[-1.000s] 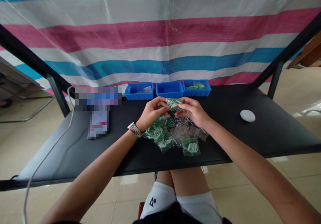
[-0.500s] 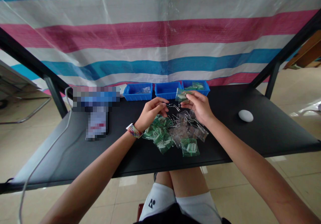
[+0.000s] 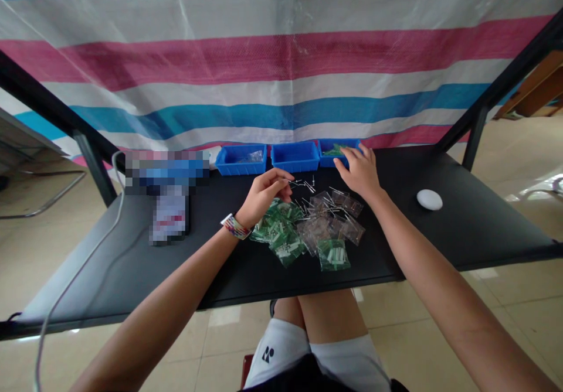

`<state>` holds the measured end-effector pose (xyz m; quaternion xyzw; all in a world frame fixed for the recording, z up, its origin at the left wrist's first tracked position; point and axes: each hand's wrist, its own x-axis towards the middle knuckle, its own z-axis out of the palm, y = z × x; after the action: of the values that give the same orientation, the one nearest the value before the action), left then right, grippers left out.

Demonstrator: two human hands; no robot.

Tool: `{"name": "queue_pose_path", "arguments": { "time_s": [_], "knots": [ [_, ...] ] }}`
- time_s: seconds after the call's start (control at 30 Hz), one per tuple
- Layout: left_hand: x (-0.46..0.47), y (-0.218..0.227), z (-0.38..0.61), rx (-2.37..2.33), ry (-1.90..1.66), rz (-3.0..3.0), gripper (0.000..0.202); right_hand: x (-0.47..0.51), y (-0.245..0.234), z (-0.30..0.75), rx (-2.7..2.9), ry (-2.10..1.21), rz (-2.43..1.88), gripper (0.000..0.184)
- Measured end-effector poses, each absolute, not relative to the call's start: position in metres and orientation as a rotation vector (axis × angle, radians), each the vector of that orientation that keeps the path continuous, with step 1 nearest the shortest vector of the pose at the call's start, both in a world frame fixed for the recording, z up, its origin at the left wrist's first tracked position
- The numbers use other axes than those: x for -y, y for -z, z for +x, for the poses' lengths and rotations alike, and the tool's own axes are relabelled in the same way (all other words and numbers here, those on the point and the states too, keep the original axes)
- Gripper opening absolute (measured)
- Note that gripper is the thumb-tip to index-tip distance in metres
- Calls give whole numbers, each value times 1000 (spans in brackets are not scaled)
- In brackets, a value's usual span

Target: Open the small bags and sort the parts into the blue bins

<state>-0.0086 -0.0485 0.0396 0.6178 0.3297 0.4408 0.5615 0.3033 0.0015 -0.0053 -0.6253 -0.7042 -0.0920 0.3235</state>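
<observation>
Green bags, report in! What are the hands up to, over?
Right hand open at rightmost blue bin. Left hand curled, grip unclear. Green bags piled on table. Loose metal pieces between hands.

Out ahead now with the bare right hand [image 3: 363,174]: back uppermost, with spread fingers [image 3: 366,152] forward of the palm and thumb [image 3: 341,170] cocked wide to their left. Nearer the body, left of that hand, holding the bare left hand [image 3: 264,197] turned inward, with fingers loosely curled toward the thumb. Slantwise back and outward behind the left hand with the bare left forearm [image 3: 180,289], likewise behind the right with the bare right forearm [image 3: 433,266].
</observation>
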Motion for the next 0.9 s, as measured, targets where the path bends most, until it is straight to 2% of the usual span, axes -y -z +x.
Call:
{"name": "queue_pose_path", "arguments": {
  "time_s": [0.17, 0.33, 0.47, 0.63, 0.8, 0.9],
  "knots": [
    [48, -41, -10, -781, -1037, 1470, 22, 0, 10, 300, 1849, 252, -1651, 49],
    [48, -41, -9, -811, -1043, 1523, 19, 9, -10, 291, 1802, 235, -1516, 36],
    [48, -42, -9, -832, -1072, 1525, 17, 27, -18, 268, 1960, -57, -1317, 19],
    [47, -40, -9, -851, -1087, 1520, 17, 43, -3, 237, 2146, -152, -1305, 28],
    [46, -38, -8, -865, -1080, 1520, 15, 38, 3, 229, 2169, -173, -1364, 10],
    [46, -38, -8, -871, -1080, 1519, 15, 37, 1, 230, 2174, -197, -1371, 12]
  ]
}}
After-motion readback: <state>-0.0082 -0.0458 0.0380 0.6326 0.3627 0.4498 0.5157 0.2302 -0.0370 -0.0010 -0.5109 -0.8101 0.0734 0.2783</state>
